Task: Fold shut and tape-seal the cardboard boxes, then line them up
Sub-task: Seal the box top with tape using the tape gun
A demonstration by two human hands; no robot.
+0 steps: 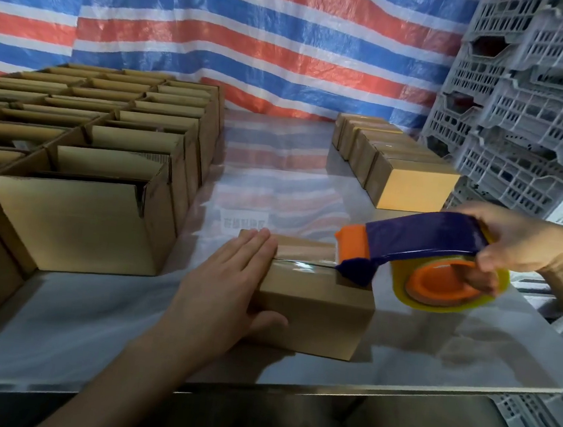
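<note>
Near the counter's front edge, my left hand [232, 277] lies flat, pinning the box [316, 306] while my right hand [524, 247] grips the tape dispenser [416, 260] (best kept low along the seam).

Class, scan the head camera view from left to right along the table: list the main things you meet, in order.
Open brown cardboard boxes → left hand → closed cardboard box being taped → blue-and-orange tape dispenser → right hand.

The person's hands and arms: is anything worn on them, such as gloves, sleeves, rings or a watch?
Nothing is worn. The left hand and right hand are bare, without gloves or rings. Both forearms are bare as far as the picture shows, with no sleeve, watch or bracelet at either wrist.
</note>
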